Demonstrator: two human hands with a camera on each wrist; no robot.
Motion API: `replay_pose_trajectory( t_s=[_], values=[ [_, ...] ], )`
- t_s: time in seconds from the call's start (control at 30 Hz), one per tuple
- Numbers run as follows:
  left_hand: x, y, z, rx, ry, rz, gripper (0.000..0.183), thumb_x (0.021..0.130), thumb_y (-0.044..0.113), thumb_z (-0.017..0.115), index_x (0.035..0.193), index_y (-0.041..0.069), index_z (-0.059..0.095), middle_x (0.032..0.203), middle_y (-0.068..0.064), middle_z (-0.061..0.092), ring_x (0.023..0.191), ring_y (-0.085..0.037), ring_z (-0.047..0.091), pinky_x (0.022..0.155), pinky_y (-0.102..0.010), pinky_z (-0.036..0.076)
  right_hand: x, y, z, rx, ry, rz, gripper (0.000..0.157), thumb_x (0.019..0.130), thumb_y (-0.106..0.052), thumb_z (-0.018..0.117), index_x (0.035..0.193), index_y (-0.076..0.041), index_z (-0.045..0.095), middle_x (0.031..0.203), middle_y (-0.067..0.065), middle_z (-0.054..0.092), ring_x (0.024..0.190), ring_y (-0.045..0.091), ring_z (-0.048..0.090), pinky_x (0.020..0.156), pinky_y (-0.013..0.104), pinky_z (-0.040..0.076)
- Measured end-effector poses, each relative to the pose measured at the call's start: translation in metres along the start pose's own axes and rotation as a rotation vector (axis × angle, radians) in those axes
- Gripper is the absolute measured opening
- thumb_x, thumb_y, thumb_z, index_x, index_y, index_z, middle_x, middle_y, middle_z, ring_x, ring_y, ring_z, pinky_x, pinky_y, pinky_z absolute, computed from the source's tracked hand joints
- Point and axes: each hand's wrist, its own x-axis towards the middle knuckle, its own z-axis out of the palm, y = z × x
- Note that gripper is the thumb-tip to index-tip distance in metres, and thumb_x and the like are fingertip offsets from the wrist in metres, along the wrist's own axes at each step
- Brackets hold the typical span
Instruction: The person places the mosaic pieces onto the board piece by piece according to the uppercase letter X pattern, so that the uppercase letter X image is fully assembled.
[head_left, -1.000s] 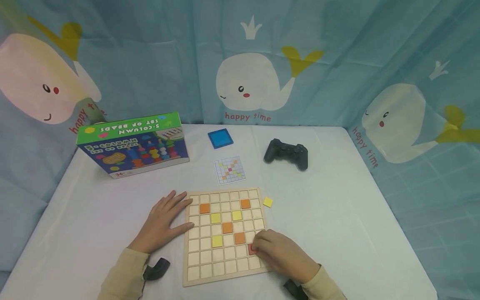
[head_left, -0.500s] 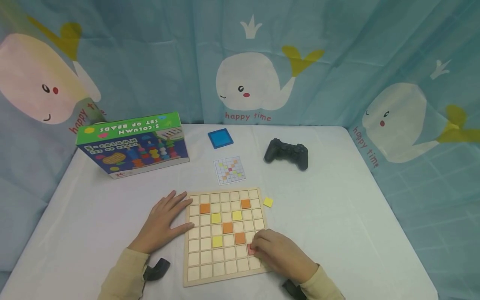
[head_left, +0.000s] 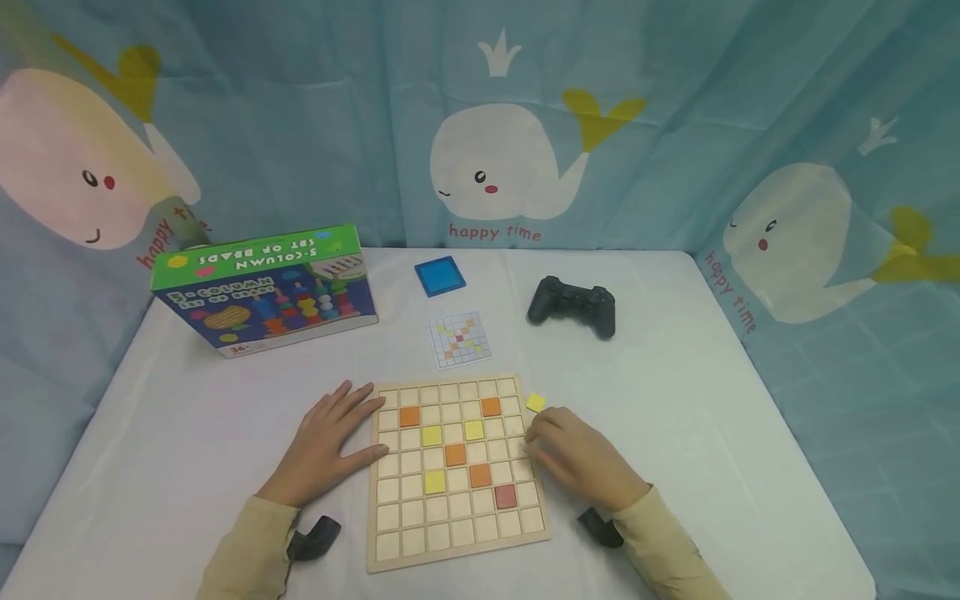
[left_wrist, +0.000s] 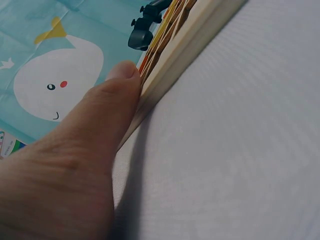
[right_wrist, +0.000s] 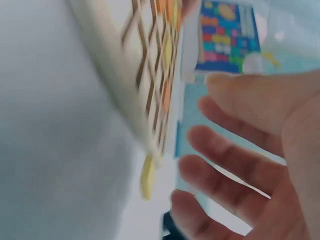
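Observation:
A wooden grid board [head_left: 387, 547] lies on the table with several orange and yellow tiles in its cells. One red tile [head_left: 506, 497] sits in a cell toward its lower right. My left hand [head_left: 324, 446] rests at the board's left side, fingers spread and touching the frame; in the left wrist view its thumb [left_wrist: 122, 82] lies against the wooden edge. My right hand [head_left: 577, 454] is over the board's right edge, holding nothing, its fingers loosely bent in the right wrist view. Just beyond its fingertips a loose yellow tile [head_left: 536, 403] lies beside the board's upper right corner.
Behind the board lies a printed pattern card [head_left: 460, 339] with coloured squares. Farther back are a blue square tray [head_left: 440, 276], a black game controller [head_left: 572, 307] and a bead-set box [head_left: 270, 292] at the left. A whale-print curtain surrounds the table.
My right hand has let go of the red tile, which stays in its cell, and has moved away toward the loose yellow tile. The left hand has not moved.

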Motion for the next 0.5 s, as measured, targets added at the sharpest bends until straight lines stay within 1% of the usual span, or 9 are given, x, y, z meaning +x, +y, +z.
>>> replay_pose_trajectory(
  t_s=[0.13, 0.23, 0.33, 0.5],
  values=[
    [0.0, -0.001, 0.001, 0.003, -0.005, -0.004, 0.07, 0.082, 0.056, 0.067, 0.14, 0.023, 0.049, 0.151, -0.005, 0.039, 0.142, -0.035, 0.025, 0.114, -0.058, 0.019, 0.008, 0.021, -0.001, 0.06, 0.005, 0.12, 0.019, 0.085, -0.013, 0.073, 0.1, -0.012, 0.062, 0.105, -0.004, 0.058, 0.1, 0.012, 0.053, 0.086, 0.03, 0.05],
    [0.0, -0.001, 0.001, 0.0, -0.004, -0.004, 0.07, 0.082, 0.057, 0.067, 0.14, 0.023, 0.049, 0.151, -0.004, 0.039, 0.143, -0.035, 0.025, 0.114, -0.058, 0.019, 0.013, 0.029, 0.001, 0.043, -0.02, 0.177, 0.021, 0.085, -0.016, 0.073, 0.103, -0.01, 0.062, 0.105, -0.002, 0.058, 0.101, 0.014, 0.051, 0.087, 0.032, 0.05],
    [0.0, -0.001, 0.001, -0.012, -0.005, -0.001, 0.07, 0.082, 0.056, 0.067, 0.14, 0.023, 0.048, 0.152, -0.004, 0.038, 0.143, -0.034, 0.024, 0.114, -0.058, 0.019, 0.015, 0.032, 0.004, 0.021, -0.039, 0.189, 0.021, 0.086, -0.014, 0.072, 0.103, -0.009, 0.061, 0.105, 0.001, 0.057, 0.1, 0.015, 0.051, 0.087, 0.033, 0.05],
    [0.0, -0.002, 0.001, -0.017, -0.005, 0.005, 0.07, 0.082, 0.056, 0.067, 0.141, 0.023, 0.048, 0.152, -0.004, 0.038, 0.143, -0.034, 0.024, 0.113, -0.059, 0.02, 0.016, 0.035, 0.007, 0.008, -0.032, 0.157, 0.019, 0.085, -0.008, 0.072, 0.101, -0.008, 0.062, 0.105, 0.003, 0.056, 0.098, 0.016, 0.052, 0.084, 0.033, 0.05]
  ],
)
